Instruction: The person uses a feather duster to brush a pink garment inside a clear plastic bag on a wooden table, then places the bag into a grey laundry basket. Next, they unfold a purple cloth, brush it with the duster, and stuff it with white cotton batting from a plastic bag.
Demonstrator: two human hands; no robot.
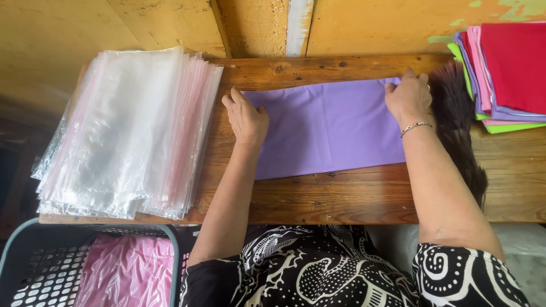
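A folded purple cloth lies flat on the wooden table, long side running left to right. My left hand rests palm down on its left end, fingers pointing away from me. My right hand presses on its far right corner, fingers bent at the cloth's edge, a thin bracelet on the wrist. Neither hand lifts the cloth.
A thick stack of clear plastic bags covers the table's left end. Folded cloths in red, pink, purple and green are piled at the far right. A dark feathery brush lies beside my right arm. A grey basket with pink plastic stands lower left.
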